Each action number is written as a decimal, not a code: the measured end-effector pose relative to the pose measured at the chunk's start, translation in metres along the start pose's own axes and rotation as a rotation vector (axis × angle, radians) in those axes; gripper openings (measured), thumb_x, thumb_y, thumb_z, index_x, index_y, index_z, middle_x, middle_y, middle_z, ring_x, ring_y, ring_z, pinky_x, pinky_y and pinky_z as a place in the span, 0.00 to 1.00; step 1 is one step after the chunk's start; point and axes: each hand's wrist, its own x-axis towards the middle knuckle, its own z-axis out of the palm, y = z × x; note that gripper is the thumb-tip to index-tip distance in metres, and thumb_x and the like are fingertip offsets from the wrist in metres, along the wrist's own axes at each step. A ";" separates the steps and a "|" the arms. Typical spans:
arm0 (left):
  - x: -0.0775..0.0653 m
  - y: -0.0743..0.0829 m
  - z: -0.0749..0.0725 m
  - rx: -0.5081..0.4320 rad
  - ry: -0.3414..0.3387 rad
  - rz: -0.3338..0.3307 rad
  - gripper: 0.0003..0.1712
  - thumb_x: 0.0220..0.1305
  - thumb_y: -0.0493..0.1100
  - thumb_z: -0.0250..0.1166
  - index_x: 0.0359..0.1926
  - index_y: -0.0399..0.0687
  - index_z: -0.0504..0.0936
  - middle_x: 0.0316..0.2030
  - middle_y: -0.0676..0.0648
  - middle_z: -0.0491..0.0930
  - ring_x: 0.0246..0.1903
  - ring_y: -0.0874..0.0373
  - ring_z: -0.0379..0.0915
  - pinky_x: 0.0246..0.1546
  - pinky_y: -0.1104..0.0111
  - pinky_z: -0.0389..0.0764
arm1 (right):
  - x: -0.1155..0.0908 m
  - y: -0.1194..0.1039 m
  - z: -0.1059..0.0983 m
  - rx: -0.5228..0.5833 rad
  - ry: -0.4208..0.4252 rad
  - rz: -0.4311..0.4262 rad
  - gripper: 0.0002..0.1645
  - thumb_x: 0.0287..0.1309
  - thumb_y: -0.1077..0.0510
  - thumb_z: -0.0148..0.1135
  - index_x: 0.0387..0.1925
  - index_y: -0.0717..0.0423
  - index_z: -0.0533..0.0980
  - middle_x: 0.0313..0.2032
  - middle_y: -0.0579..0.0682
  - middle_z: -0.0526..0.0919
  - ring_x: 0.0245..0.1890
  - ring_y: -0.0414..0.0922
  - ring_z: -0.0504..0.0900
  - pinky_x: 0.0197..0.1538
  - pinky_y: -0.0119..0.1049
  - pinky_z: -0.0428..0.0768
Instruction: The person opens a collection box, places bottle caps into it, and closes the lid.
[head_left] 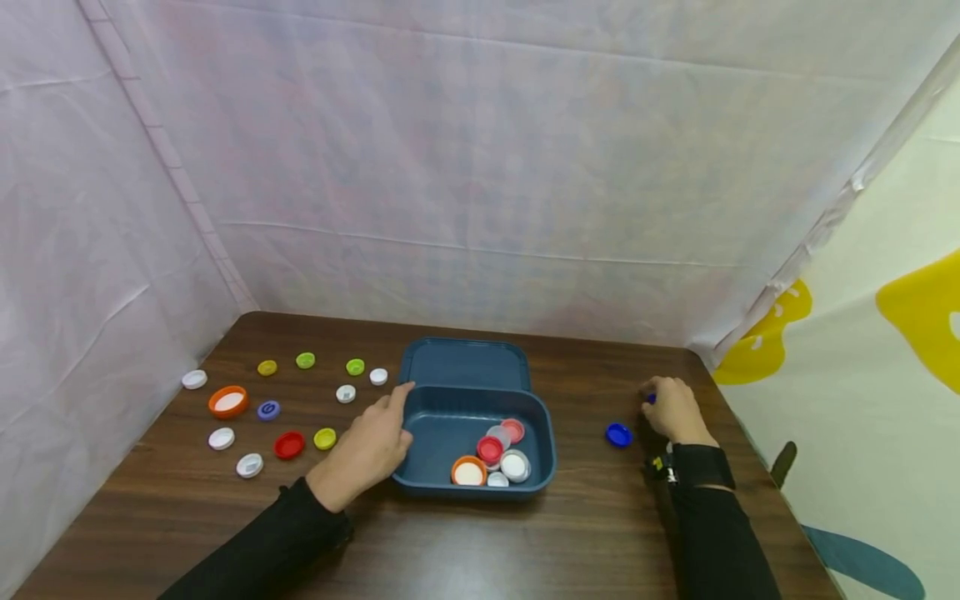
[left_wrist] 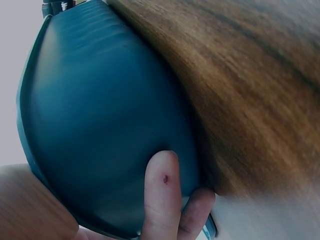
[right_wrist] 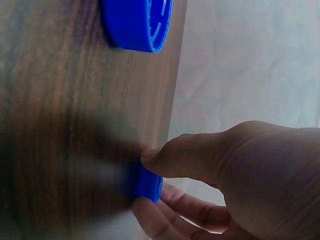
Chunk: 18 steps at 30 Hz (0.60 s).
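A dark blue plastic box stands mid-table, its lid lying flat behind it. Over its left wall lies my left hand, gripping that side; the left wrist view has the fingers against the outer face. Inside the box, towards its right, are several bottle caps, among them a red cap and an orange-rimmed one. At the right, my right hand pinches a blue bottle cap between thumb and fingers, low at the tabletop. Beside it lies another blue cap.
Several loose caps are spread over the left of the wooden table, including a red one, a yellow one and a large orange one. White sheeting hangs behind the table's far edge and along the left.
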 end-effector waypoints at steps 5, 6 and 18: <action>0.001 -0.001 0.000 0.000 -0.006 -0.004 0.43 0.77 0.31 0.64 0.89 0.36 0.64 0.69 0.27 0.83 0.35 0.50 0.81 0.34 0.61 0.84 | -0.001 -0.007 -0.002 0.016 0.018 -0.024 0.15 0.67 0.71 0.71 0.53 0.74 0.88 0.53 0.74 0.92 0.59 0.75 0.87 0.66 0.70 0.84; 0.001 -0.001 0.000 0.001 -0.007 -0.007 0.43 0.77 0.31 0.64 0.89 0.37 0.64 0.69 0.27 0.83 0.35 0.49 0.81 0.35 0.61 0.84 | -0.001 -0.009 -0.002 0.016 0.019 -0.028 0.14 0.67 0.71 0.71 0.52 0.73 0.88 0.52 0.74 0.92 0.58 0.74 0.88 0.65 0.70 0.84; 0.002 -0.001 0.001 0.003 -0.020 -0.028 0.43 0.78 0.32 0.64 0.89 0.37 0.63 0.71 0.27 0.83 0.41 0.47 0.84 0.40 0.59 0.89 | -0.011 -0.059 -0.019 0.090 0.067 -0.180 0.12 0.72 0.68 0.72 0.54 0.68 0.89 0.50 0.70 0.94 0.51 0.67 0.93 0.58 0.68 0.89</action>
